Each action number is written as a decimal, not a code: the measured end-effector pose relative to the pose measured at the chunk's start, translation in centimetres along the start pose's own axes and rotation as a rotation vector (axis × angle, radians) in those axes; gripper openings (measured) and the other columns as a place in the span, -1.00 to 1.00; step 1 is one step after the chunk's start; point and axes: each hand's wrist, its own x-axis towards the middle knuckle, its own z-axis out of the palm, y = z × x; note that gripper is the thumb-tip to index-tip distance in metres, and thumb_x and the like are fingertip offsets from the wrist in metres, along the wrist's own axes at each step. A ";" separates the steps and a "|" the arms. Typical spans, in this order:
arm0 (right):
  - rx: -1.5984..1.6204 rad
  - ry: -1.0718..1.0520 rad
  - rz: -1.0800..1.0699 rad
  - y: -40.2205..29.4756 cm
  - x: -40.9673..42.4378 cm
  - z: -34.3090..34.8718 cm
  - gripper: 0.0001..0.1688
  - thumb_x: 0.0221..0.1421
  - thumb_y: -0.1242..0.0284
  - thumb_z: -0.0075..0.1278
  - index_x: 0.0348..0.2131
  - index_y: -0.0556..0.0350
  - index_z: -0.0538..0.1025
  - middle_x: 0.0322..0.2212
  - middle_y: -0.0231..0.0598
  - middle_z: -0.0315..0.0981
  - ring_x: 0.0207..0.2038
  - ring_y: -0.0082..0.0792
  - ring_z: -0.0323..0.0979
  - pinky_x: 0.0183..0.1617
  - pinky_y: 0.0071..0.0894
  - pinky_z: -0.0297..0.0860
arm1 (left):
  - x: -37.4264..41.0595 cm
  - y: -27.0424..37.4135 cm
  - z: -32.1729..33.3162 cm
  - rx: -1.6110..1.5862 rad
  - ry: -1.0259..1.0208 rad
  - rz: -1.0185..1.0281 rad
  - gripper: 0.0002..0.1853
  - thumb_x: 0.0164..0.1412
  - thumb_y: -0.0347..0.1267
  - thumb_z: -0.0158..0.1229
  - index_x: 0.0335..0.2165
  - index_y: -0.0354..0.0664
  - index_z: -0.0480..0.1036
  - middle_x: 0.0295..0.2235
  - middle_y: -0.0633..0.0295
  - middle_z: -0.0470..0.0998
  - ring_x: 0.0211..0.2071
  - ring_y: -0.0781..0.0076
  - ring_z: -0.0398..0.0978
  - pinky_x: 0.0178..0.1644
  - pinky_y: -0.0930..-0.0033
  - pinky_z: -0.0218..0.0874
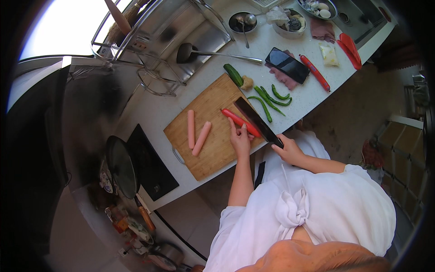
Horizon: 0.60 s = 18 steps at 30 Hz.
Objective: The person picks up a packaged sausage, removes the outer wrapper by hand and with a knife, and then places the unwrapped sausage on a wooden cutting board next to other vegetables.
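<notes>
My left hand [241, 139] holds a red-wrapped sausage [233, 116] near the right edge of a wooden cutting board [210, 166]. My right hand [289, 149] grips the handle of a kitchen cleaver [255, 117], whose dark blade slants alongside the sausage. Whether the edge touches the wrapper, I cannot tell. Two peeled pink sausages [202, 138] rest on the left part of the board. Just past the board lie several green chili peppers [268, 100], a piece of cucumber [233, 74] and a knob of ginger [247, 82].
A phone [287, 65] lies on a pink cloth, beside another red-wrapped sausage [315, 73]. Farther off are empty red wrappers [350, 51], a small packet [329, 55] and bowls [289, 34] near the sink [360, 20]. A wok spatula [217, 54] lies behind the board; a frying pan [122, 166] stands left.
</notes>
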 end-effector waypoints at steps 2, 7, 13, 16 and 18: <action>0.012 0.008 0.000 0.4 -0.5 0.0 -0.63 0.03 0.37 0.01 -0.20 0.25 0.36 -0.66 -0.01 0.37 -0.63 -0.19 0.37 -0.51 -0.26 0.27 | -0.1 0.1 0.1 0.006 0.004 0.000 -0.31 0.19 -0.45 0.02 0.22 0.01 -0.07 -0.66 0.35 0.32 -0.72 0.61 0.33 -0.65 0.56 0.20; 0.000 0.002 0.026 0.0 0.8 0.5 -0.62 0.03 0.36 0.00 -0.19 0.26 0.35 -0.65 0.02 0.38 -0.60 -0.14 0.41 -0.50 -0.23 0.28 | -0.1 0.0 0.1 0.018 0.006 0.013 -0.32 0.20 -0.45 0.01 0.22 0.00 -0.06 -0.67 0.36 0.31 -0.72 0.62 0.32 -0.65 0.56 0.21; -0.028 0.020 -0.012 0.4 1.5 0.7 -0.62 0.03 0.36 0.01 -0.19 0.23 0.35 -0.63 0.02 0.40 -0.56 -0.12 0.44 -0.48 -0.25 0.31 | 0.3 -0.8 0.0 -0.005 -0.001 0.014 -0.34 0.20 -0.45 0.00 0.22 -0.01 -0.05 -0.66 0.35 0.32 -0.72 0.63 0.32 -0.65 0.56 0.20; -0.010 0.041 -0.045 1.0 -0.2 0.7 -0.61 0.03 0.35 0.01 -0.18 0.22 0.36 -0.64 0.03 0.39 -0.57 -0.11 0.44 -0.49 -0.24 0.30 | 0.0 -0.1 0.1 0.025 0.006 -0.009 -0.34 0.21 -0.44 0.00 0.22 0.01 -0.05 -0.66 0.34 0.32 -0.72 0.63 0.32 -0.66 0.56 0.19; -0.022 0.040 -0.040 0.8 1.3 1.0 -0.60 0.03 0.35 0.02 -0.18 0.22 0.36 -0.65 0.02 0.39 -0.58 -0.10 0.43 -0.50 -0.24 0.30 | -0.1 0.0 0.1 0.038 0.010 -0.003 -0.34 0.21 -0.43 0.00 0.22 0.01 -0.05 -0.66 0.34 0.32 -0.72 0.63 0.32 -0.66 0.56 0.19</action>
